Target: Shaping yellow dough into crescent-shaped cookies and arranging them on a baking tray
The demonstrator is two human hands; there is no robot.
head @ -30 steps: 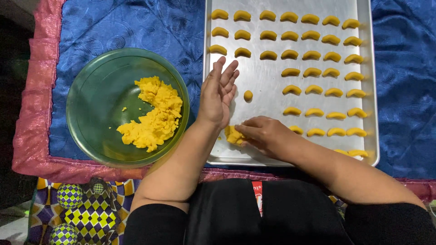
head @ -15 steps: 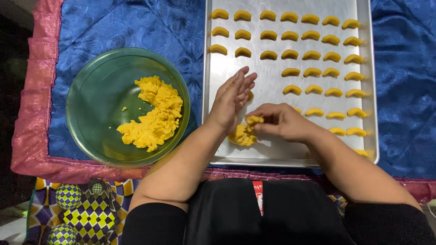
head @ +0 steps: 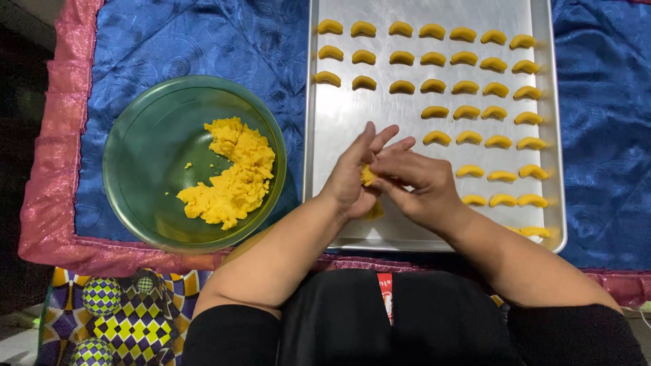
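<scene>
Yellow, crumbly dough (head: pixel 367 175) sat pinched between the two hands over the near left part of the metal tray (head: pixel 339 115). The left hand (head: pixel 354 175) stood edge-up, fingers straight and pressed loosely together, with the lump against its palm; the right hand (head: pixel 415 181) curled its fingers onto the lump from the right. A second bit of dough seemed to lie under the hands, though it was mostly hidden. Smooth crescent pieces (head: pixel 465 87) lay in rows across the far and right tray (each curved like a small moon). To the left, a round green glass bowl (head: pixel 135 156) held rough dough (head: pixel 234 173) on shiny blue cloth (head: pixel 203 41).
</scene>
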